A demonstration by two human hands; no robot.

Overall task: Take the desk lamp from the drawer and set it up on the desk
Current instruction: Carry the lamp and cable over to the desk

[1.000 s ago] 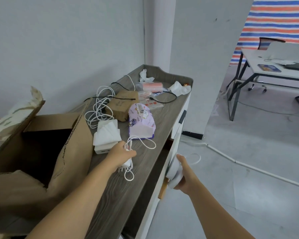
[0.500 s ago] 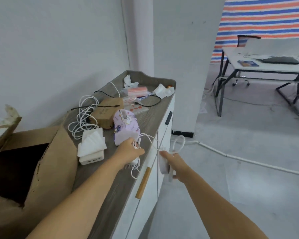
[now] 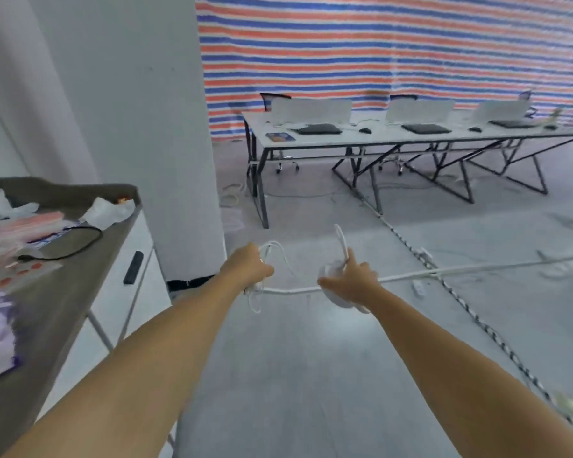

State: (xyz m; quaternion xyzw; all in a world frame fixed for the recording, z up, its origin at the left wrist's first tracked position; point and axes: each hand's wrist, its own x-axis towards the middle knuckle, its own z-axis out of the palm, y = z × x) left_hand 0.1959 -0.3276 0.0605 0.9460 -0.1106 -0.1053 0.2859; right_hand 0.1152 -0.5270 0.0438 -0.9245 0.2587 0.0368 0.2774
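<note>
My right hand (image 3: 353,281) grips a small white desk lamp (image 3: 339,294) by its round base, and the lamp's thin curved neck rises above my fingers. My left hand (image 3: 248,268) is closed on the lamp's white cord and plug (image 3: 272,251), whose loops hang below my fist. Both hands are held out over the grey floor, away from the cabinet. A long white desk (image 3: 411,138) on black legs stands across the room, in front of a striped tarp. The grey-topped drawer cabinet (image 3: 90,259) is at the left with its drawers closed.
The cabinet top holds tissues (image 3: 108,209), a black cable (image 3: 76,241) and packets. On the long desk are laptops (image 3: 318,128) and mice. A white cable (image 3: 477,271) and a braided cable (image 3: 497,335) cross the floor. A white pillar (image 3: 166,127) stands beside the cabinet.
I have turned right, away from the cabinet toward the far desk. Both hands came off the cabinet, carrying the lamp and its cord out over the floor. The drawer went from open to closed.
</note>
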